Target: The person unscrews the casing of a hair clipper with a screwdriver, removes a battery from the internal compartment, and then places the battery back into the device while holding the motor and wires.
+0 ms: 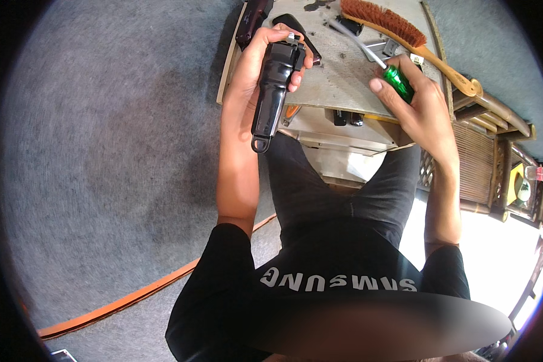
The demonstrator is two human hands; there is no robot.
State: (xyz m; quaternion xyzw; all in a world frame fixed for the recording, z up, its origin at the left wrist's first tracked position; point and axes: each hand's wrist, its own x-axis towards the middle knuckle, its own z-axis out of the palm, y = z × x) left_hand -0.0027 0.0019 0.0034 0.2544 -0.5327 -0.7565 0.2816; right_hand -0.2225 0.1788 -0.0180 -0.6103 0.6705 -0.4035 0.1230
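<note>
My left hand (251,63) is wrapped round a black hair clipper (271,90), held over the near left part of a worn wooden table (338,87). The clipper's hanging loop points down toward me and its blade end faces away. In my right hand (429,102) is a screwdriver (398,83) with a clear green handle, its shaft slanting up and left over the table. The screwdriver tip is apart from the clipper. Behind my left hand lie a dark maroon clipper (252,23) and a long black piece (298,30), partly hidden by my fingers.
A wooden-handled brush (383,21) with reddish-brown bristles lies along the table's far right. Small metal and black parts (391,47) sit near the screwdriver shaft. Below the tabletop, an open drawer (338,142) holds several small items. Bamboo furniture (479,163) stands at the right.
</note>
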